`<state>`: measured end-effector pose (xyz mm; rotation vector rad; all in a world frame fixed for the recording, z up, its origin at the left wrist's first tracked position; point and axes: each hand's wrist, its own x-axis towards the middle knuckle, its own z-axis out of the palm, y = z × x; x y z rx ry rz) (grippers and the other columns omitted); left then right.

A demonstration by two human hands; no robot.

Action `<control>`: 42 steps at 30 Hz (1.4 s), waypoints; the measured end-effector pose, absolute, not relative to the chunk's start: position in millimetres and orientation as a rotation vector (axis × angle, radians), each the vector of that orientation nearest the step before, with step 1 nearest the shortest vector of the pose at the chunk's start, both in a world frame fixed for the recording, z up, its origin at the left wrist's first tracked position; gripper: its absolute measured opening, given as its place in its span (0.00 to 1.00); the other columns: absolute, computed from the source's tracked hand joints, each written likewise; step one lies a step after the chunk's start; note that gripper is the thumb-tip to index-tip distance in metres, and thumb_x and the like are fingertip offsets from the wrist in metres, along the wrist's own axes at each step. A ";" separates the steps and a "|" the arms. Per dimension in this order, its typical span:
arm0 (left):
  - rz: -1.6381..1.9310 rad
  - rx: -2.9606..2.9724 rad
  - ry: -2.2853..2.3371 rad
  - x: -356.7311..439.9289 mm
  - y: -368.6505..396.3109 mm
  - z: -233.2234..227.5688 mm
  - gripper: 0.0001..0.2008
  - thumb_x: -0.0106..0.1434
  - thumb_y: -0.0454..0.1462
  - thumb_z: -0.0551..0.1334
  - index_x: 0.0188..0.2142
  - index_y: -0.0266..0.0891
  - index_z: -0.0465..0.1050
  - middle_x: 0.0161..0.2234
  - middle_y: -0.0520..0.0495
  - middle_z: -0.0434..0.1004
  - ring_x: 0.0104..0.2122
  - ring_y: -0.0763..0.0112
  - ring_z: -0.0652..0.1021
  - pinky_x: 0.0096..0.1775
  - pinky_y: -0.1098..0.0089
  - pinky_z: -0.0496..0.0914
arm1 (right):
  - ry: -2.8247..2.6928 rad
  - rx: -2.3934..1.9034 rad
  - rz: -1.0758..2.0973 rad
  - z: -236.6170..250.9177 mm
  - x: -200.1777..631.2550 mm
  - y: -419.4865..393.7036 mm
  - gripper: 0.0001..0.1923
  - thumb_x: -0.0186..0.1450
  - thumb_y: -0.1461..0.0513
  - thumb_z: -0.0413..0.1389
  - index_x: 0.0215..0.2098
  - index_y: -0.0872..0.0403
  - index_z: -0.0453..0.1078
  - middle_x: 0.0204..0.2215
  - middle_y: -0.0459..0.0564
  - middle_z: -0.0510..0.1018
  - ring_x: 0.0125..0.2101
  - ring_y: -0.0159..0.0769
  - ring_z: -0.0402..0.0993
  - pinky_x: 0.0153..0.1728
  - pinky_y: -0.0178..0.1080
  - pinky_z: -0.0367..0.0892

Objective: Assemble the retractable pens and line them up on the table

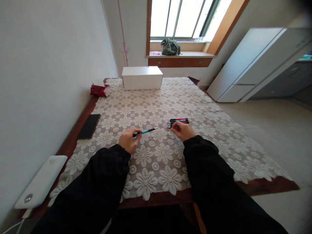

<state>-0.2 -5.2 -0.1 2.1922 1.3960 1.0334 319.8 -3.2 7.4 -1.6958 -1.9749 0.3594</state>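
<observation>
Wooden worktop w/ white floral lace cloth, set against a plain wall, window beyond. Left hand pinches a slim teal pen at its rear end, tip aimed right, low over the cloth. Right hand rests fingertips on a bundle of pens, curled, grip not closed. White box at far edge, black phone left. Both arms in black sleeves.

Daylight floods through the blown-out window, softly lighting the table; wide-angle distortion bends and blurs the edges.
</observation>
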 end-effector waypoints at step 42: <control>0.841 2.566 1.007 -0.1 -12.4 8.3 0.06 0.67 0.42 0.65 0.40 0.44 0.78 0.38 0.48 0.82 0.40 0.64 0.78 0.46 0.62 0.71 | -2.383 -1.205 0.308 -17.5 234.2 -25.8 0.08 0.72 0.59 0.53 0.44 0.52 0.74 0.34 0.51 0.82 0.33 0.37 0.78 0.36 0.37 0.65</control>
